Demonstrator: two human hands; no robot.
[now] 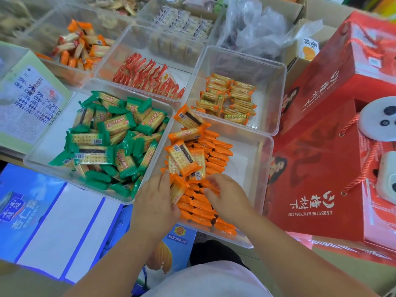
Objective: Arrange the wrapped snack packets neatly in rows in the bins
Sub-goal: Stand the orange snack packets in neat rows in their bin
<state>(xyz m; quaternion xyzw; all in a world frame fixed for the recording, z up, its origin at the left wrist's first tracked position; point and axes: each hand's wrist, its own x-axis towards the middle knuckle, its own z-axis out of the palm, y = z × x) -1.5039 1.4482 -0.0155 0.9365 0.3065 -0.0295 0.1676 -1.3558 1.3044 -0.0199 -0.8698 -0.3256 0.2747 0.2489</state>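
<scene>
A clear plastic bin (pixel 255 155) in front of me holds orange-wrapped cracker packets (pixel 216 155), many standing on edge in rows, with a few loose ones (pixel 184 158) lying flat on top. My left hand (pixel 154 202) grips a small bunch of orange packets (pixel 177 189) at the bin's near left corner. My right hand (pixel 227 196) rests on the row of packets beside it, its fingers curled onto them. To the left, a second clear bin (pixel 42 151) holds a loose heap of green-wrapped packets (pixel 113 136).
Behind are more clear bins: red packets (pixel 147 76), gold-and-orange packets (pixel 229 97), mixed orange packets (pixel 81 48). Tall red gift boxes (pixel 321 157) stand at the right, blue cartons (pixel 42 221) at the near left, a crumpled plastic bag (pixel 255 28) at the back.
</scene>
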